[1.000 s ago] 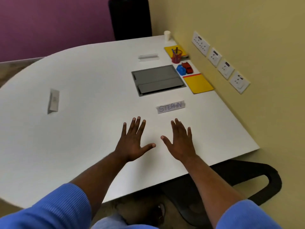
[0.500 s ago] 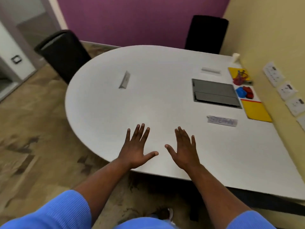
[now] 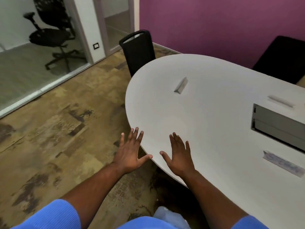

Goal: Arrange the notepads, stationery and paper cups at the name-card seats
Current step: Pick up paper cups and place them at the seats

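white oval table | purple wall | brown floor | left hand, right hand: fingers apart, empty

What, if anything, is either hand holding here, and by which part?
Nothing is held. The left hand and the right hand are both empty, with fingers straight and spread, at the near edge of the white table.

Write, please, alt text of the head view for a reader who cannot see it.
A person's left hand and right hand, both open and empty, are spread at the rounded end of a white table. Three name cards and a grey hatch are on it; two black chairs stand beyond it.
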Available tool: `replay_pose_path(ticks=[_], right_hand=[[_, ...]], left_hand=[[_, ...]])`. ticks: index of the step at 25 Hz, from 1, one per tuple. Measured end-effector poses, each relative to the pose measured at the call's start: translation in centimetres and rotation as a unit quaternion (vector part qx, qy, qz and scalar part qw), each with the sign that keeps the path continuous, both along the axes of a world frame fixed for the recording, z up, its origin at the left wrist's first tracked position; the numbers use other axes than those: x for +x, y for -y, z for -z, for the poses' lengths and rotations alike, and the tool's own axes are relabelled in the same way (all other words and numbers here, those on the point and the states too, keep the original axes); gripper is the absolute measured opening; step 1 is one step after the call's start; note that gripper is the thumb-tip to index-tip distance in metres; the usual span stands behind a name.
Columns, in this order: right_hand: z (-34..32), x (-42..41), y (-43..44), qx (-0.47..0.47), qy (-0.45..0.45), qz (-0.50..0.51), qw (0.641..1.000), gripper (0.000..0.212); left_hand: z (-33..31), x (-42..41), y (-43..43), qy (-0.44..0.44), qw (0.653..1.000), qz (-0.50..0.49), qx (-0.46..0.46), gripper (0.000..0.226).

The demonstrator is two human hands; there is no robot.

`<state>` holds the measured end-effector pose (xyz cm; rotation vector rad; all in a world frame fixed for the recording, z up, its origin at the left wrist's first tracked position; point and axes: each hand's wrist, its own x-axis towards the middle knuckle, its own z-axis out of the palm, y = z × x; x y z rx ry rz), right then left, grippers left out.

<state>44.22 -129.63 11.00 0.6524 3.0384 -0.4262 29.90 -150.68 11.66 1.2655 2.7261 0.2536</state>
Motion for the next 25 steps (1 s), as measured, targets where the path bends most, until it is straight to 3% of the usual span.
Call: replay_pose_path(ticks=[12, 17, 25], right_hand=[[2.3, -19.1, 0.6, -0.027, -0.025, -0.118, 0.992, 0.087], [2.3, -29.9, 2.6, -0.036, -0.041, -0.162, 0.985, 0.085], [4.0, -49.1, 10.5, -0.039, -0.048, -0.13, 0.99, 0.086]], left_hand=[[2.2, -12.1, 3.2, 0.017, 0.989, -0.139, -0.036, 0.107], [1.7, -19.4, 4.6, 0.015, 0.984, -0.178, -0.002, 0.105], [3.0, -40.0, 11.8, 0.009, 0.987, -0.161, 0.007, 0.107]])
